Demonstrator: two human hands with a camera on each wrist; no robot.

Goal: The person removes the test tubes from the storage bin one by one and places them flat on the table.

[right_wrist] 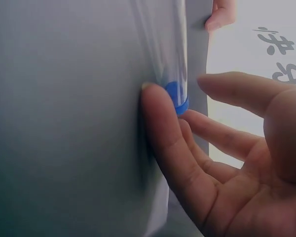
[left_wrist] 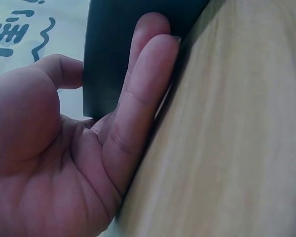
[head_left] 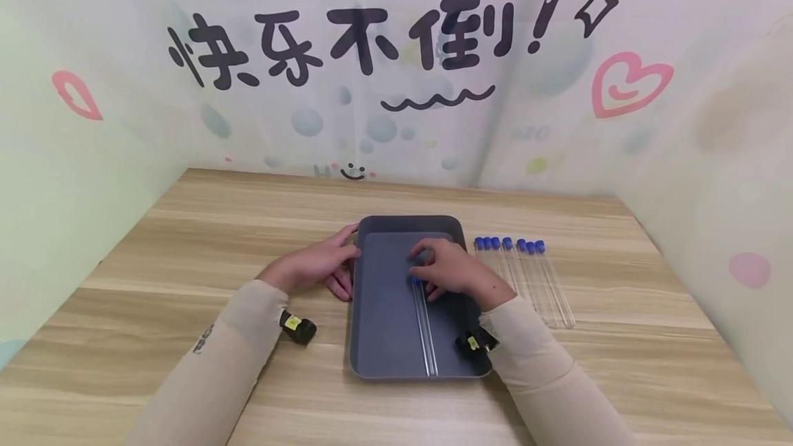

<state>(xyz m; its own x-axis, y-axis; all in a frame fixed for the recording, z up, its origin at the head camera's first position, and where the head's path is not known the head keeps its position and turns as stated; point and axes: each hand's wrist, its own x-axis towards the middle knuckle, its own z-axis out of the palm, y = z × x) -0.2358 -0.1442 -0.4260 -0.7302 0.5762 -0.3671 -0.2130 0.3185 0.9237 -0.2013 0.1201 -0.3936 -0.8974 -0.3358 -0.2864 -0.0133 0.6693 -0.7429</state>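
Clear test tubes (head_left: 426,332) with blue caps, seemingly two side by side, lie lengthwise in a dark grey tray (head_left: 384,322). My right hand (head_left: 449,265) is over the tray at their capped end. In the right wrist view, the fingers (right_wrist: 170,128) of that hand are right beside a blue cap (right_wrist: 180,101), while the thumb stands apart from it. At the tray's left side, my left hand (head_left: 322,267) holds the wall, thumb at the rim and fingers along the outside. The left wrist view shows those fingers (left_wrist: 138,98) against the dark wall.
Several more blue-capped test tubes (head_left: 526,281) lie in a row on the wooden table (head_left: 626,294), right of the tray. A printed white curtain (head_left: 396,136) hangs behind the table and along its sides. Each sleeve has a black wrist camera at its cuff.
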